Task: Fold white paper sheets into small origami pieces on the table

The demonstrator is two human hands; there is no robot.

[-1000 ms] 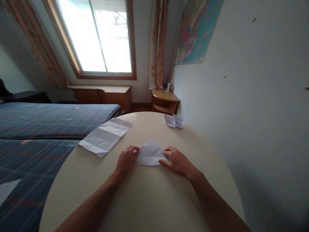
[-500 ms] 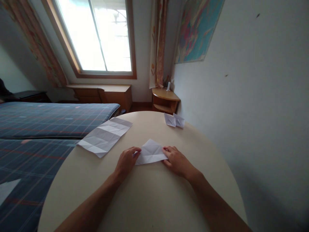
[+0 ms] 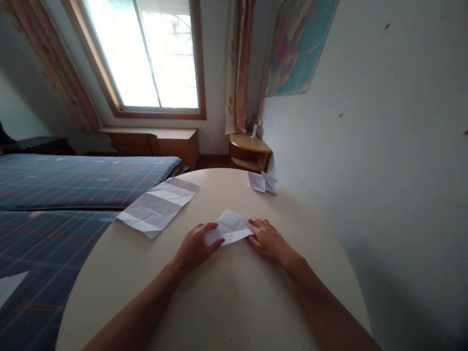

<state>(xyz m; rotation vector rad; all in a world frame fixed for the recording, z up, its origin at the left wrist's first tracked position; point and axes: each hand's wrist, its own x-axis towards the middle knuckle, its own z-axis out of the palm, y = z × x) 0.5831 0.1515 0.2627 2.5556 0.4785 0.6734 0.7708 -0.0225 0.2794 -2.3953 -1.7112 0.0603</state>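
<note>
A small folded sheet of white paper [image 3: 232, 228] lies on the round cream table [image 3: 226, 297], with crease lines across it and a pointed far edge. My left hand [image 3: 199, 243] is around its left end, thumb along the near edge and fingers on the far side. At the right end, my right hand [image 3: 266, 239] grips the paper between thumb and fingers. The fingers cover both ends of the sheet.
A larger creased white sheet [image 3: 159, 207] lies at the table's left edge. Two folded paper pieces [image 3: 263, 182] stand at the far right. A plaid mattress [image 3: 44, 243] adjoins on the left, bearing another white sheet [image 3: 12, 287]; a wall [image 3: 383, 185] runs along the right.
My left hand has shifted a little right, its thumb now farther along the paper's near edge. The paper has turned slightly, its near edge rising more to the right. My right hand stays nearly in place.
</note>
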